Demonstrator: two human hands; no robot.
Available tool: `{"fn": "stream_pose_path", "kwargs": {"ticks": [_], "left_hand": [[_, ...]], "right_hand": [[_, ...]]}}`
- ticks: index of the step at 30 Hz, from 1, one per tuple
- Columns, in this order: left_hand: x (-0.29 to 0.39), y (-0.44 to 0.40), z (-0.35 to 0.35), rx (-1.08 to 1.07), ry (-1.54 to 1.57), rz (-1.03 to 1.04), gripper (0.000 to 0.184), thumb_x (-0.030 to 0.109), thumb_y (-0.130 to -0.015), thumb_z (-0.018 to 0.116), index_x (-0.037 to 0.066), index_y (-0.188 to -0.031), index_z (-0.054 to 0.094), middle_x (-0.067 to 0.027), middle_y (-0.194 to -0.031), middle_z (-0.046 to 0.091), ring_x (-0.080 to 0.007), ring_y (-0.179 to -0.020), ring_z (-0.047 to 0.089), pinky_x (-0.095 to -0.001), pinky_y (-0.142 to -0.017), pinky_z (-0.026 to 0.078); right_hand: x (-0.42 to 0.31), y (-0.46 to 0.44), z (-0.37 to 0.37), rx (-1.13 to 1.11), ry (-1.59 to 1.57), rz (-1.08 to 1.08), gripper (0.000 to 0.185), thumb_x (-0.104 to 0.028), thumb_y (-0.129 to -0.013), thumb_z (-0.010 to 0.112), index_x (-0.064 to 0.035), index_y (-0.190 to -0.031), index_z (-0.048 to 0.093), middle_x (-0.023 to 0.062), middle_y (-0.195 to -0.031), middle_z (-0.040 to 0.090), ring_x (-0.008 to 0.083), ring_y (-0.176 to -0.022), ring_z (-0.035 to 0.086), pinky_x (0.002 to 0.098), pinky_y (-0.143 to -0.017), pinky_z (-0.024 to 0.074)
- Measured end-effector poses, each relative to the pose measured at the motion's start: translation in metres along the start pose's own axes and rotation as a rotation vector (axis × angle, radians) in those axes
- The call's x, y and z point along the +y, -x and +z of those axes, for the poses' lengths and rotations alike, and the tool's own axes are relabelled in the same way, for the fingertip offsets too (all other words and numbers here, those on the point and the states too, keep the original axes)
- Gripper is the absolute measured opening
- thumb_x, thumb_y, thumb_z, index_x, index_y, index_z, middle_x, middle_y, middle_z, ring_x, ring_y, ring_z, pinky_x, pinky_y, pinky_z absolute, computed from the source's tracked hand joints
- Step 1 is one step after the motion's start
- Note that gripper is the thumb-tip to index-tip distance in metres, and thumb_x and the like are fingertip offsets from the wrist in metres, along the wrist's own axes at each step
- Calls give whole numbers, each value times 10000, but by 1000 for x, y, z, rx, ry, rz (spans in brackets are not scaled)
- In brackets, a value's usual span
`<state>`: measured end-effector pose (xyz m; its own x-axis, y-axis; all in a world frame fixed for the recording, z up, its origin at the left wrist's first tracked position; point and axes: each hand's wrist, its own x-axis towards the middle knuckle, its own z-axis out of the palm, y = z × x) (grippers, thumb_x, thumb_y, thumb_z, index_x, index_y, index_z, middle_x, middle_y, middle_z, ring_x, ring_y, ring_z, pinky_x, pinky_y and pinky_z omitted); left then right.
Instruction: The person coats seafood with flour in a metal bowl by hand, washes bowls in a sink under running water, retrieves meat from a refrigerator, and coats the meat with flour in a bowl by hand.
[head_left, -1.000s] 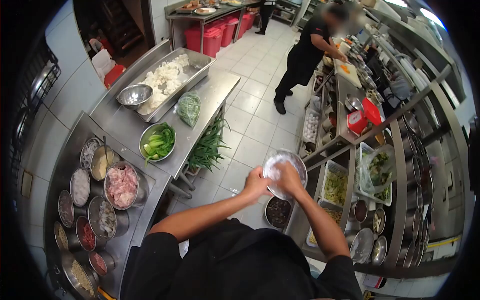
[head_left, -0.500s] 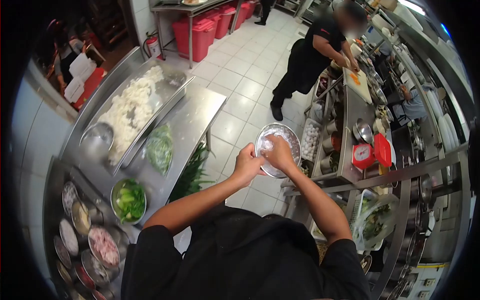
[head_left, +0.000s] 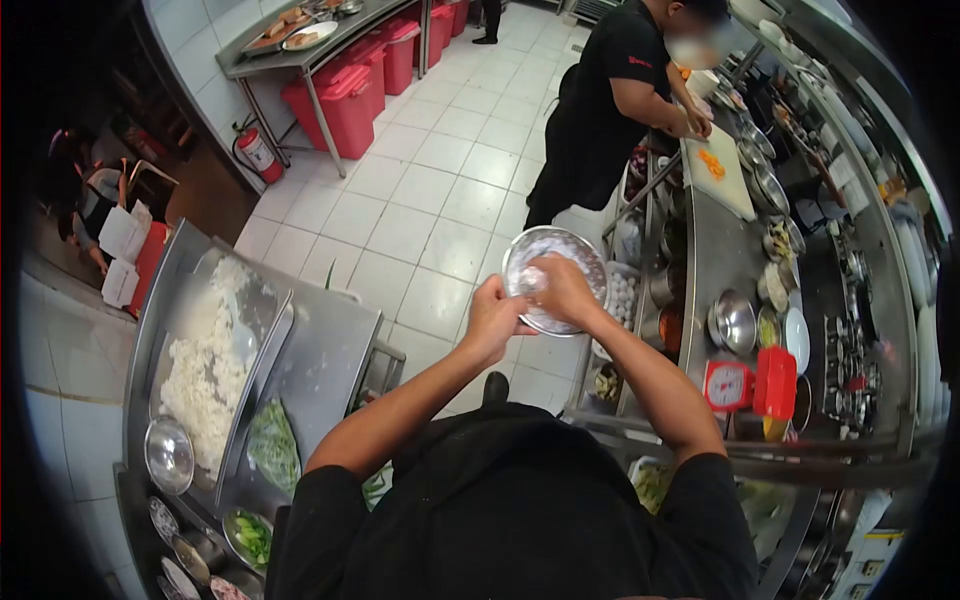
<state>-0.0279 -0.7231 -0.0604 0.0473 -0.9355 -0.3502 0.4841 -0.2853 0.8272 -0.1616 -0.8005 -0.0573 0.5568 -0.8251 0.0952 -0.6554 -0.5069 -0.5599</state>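
A round metal bowl (head_left: 588,262) with white powder coating its inside is held in front of my chest, above the tiled floor. My left hand (head_left: 492,318) is closed on the bowl's left rim, with the thumb near the edge. Inside the bowl, my right hand (head_left: 562,292) has its fingers bunched around something whitish that I cannot make out. White powder shows on those fingertips.
At left, a counter bears a rice tray (head_left: 205,375), a bagged green vegetable (head_left: 273,445) and several food bowls. A co-worker (head_left: 610,100) stands ahead by a cutting board (head_left: 722,180). A red scale (head_left: 728,385) sits on the right counter. Red bins (head_left: 330,110) stand behind.
The view has moved forward along the aisle, so the left counter has slid back and the co-worker looks nearer. The bowl stays between my hands, and my right hand remains inside it.
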Motion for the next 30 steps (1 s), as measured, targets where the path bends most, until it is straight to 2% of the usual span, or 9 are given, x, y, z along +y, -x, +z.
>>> {"fn": "stream_pose_path", "kwargs": {"ticks": [5,7,13,17,18,21,22,27,30], "left_hand": [[38,-70,-24,215,39,57,209,-52,-712,495,-8,-906,431,-129,-856,541,-241,-704,630,-352,-560,590],[54,-96,-40,278,38,110,210,-58,-720,476,-18,-923,438,-139,-873,548,-248,-701,631,-343,-552,594],[98,-187,-86,343,62,93,183,-74,-720,462,-18,-893,437,-141,-852,556,-235,-657,625,-328,-530,593],[129,-254,-105,245,57,52,208,-60,-713,479,0,-905,427,-149,-897,568,-240,-685,624,-321,-532,585],[139,-274,-107,265,60,37,193,-63,-718,473,-1,-893,424,-144,-869,561,-229,-661,616,-316,-520,584],[171,-332,-107,257,29,0,181,-68,-724,469,-4,-887,421,-142,-848,554,-226,-659,611,-315,-522,584],[181,-352,-107,251,52,26,182,-69,-723,471,-5,-886,420,-142,-853,553,-230,-665,612,-319,-533,586],[225,-450,-114,278,15,113,169,-75,-724,482,-2,-856,405,-144,-858,547,-244,-667,610,-345,-544,588],[246,-503,-116,257,-30,124,163,-68,-726,488,16,-820,386,-138,-850,541,-237,-665,609,-354,-532,587]], "right_hand": [[6,-110,6,-216,233,-274,487,-61,-586,705,-108,-1063,619,226,-1059,502,390,-915,544,428,-782,454],[-2,-152,-2,-323,230,-301,662,-87,-578,734,-148,-1205,529,236,-1144,448,398,-976,522,439,-818,453],[-3,-274,0,-627,150,-53,925,-149,-558,789,-206,-1362,335,259,-1239,377,417,-941,548,439,-862,455],[41,-352,48,-429,62,-168,589,-112,-623,707,-138,-1178,510,234,-1074,486,428,-887,561,458,-764,470],[46,-369,47,-409,56,-181,405,-93,-668,652,-112,-1062,557,228,-1037,510,418,-878,565,450,-739,468],[62,-421,42,-307,169,-249,331,-105,-709,623,-112,-1036,569,218,-1054,508,411,-886,566,446,-753,466],[67,-437,35,-304,244,-297,373,-115,-751,589,-140,-1120,539,215,-1078,498,409,-920,557,443,-792,462],[73,-534,-4,-334,267,-101,665,-197,-691,684,-194,-1296,407,230,-1213,440,412,-1036,518,433,-873,448],[103,-605,-10,-474,48,180,779,-302,-591,756,-119,-1270,421,232,-1201,476,370,-1057,529,418,-856,466]]}}
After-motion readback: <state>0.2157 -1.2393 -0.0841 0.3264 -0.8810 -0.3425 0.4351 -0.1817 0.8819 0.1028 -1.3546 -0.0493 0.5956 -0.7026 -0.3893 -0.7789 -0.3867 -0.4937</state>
